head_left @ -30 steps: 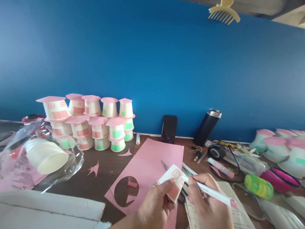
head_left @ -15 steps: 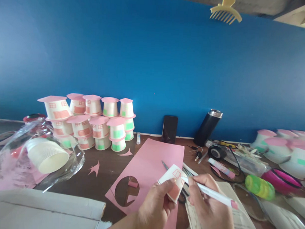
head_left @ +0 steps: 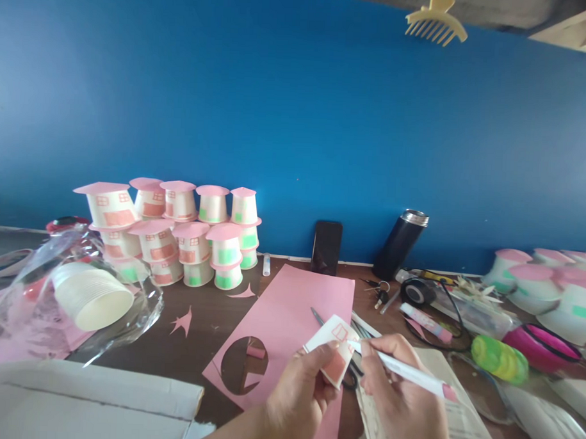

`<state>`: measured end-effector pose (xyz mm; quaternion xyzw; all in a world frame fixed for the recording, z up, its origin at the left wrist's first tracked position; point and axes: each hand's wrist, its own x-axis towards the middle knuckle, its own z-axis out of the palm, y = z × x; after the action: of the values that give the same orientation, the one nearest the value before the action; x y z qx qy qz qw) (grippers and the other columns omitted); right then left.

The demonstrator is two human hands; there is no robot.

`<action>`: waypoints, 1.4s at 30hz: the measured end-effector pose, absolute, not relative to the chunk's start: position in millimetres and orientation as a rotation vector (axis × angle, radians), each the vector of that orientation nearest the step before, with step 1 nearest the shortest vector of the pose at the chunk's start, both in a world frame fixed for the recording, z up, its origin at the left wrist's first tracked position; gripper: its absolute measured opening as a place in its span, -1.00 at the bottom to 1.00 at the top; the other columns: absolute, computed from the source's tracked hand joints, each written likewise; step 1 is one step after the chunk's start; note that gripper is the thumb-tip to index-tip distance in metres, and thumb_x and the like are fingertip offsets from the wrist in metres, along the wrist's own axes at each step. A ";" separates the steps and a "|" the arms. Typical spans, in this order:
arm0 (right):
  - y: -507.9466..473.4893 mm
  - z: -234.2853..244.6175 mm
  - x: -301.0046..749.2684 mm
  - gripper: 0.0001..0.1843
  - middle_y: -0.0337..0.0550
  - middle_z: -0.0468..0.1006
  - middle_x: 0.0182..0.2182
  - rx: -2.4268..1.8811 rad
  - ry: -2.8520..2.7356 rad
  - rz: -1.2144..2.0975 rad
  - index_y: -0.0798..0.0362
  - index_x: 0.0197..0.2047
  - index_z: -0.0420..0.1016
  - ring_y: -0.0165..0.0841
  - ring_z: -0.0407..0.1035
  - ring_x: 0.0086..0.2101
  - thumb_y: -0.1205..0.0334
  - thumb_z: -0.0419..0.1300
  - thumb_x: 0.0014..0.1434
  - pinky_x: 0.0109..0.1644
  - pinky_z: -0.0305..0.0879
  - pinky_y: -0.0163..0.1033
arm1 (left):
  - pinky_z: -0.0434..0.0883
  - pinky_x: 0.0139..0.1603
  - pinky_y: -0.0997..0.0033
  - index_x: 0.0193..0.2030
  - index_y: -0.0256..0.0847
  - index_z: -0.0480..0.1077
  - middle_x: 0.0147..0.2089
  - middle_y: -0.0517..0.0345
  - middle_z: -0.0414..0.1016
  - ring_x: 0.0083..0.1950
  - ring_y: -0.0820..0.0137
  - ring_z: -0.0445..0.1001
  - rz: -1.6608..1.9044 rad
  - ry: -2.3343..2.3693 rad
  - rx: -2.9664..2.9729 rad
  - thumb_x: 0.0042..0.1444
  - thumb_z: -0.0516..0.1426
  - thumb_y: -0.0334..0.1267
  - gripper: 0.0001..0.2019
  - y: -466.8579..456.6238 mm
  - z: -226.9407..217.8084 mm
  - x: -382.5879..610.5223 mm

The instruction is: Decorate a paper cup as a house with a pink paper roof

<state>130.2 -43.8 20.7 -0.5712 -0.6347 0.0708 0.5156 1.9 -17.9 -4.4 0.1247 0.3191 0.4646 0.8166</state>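
Observation:
A white paper cup [head_left: 328,336] with a pinkish-red door and window outlines is held tilted by my left hand [head_left: 299,389], thumb on its side. My right hand [head_left: 402,386] grips a white marker [head_left: 410,371] with a pink end cap, its tip touching the cup near a window outline. Beneath the cup lies a pink paper sheet [head_left: 300,303] with a round hole cut from it. Scissors [head_left: 317,316] lie on the sheet, partly hidden behind the cup. A printed paper [head_left: 441,369] is under my right forearm.
Stacked cups with pink paper roofs [head_left: 193,241] stand at left, beside a clear bag of paper cups [head_left: 102,302]. A phone [head_left: 326,247] and a black flask [head_left: 400,245] lean on the blue wall. A cardboard box [head_left: 89,398] sits front left; more roofed cups [head_left: 550,286] stand right.
Both hands keep the same hold on the cup and marker, with the marker tip still at the window outline. The view has shifted very slightly.

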 end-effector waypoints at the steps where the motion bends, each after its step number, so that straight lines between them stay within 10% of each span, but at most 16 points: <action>1: -43.9 20.2 130.4 -0.82 -0.37 0.40 -0.69 -1.373 -1.528 0.173 -0.03 -0.39 0.36 -0.43 0.32 -0.70 0.12 0.13 0.24 -0.65 0.25 -0.39 | 0.37 -0.26 0.51 -0.17 -0.34 0.48 -0.22 0.01 0.54 -0.19 0.36 0.48 0.992 0.686 0.263 -0.06 0.30 -0.28 -0.71 -17.9 -4.0 1.9; 42: -42.4 21.8 138.9 -0.87 -0.28 0.45 -0.57 -1.313 -1.364 0.182 -0.02 -0.29 0.38 -0.39 0.38 -0.61 0.12 0.16 0.23 -0.56 0.35 -0.33 | 0.30 -0.26 0.50 -0.21 -0.30 0.48 -0.35 0.13 0.41 -0.28 0.41 0.36 0.999 0.557 0.430 -0.03 0.30 -0.18 -0.72 -16.5 -9.7 2.4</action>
<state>138.9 -42.4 21.8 -0.5618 -0.5836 0.0781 0.5811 2.4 -16.5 -9.7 0.2020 0.2616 0.4691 0.8190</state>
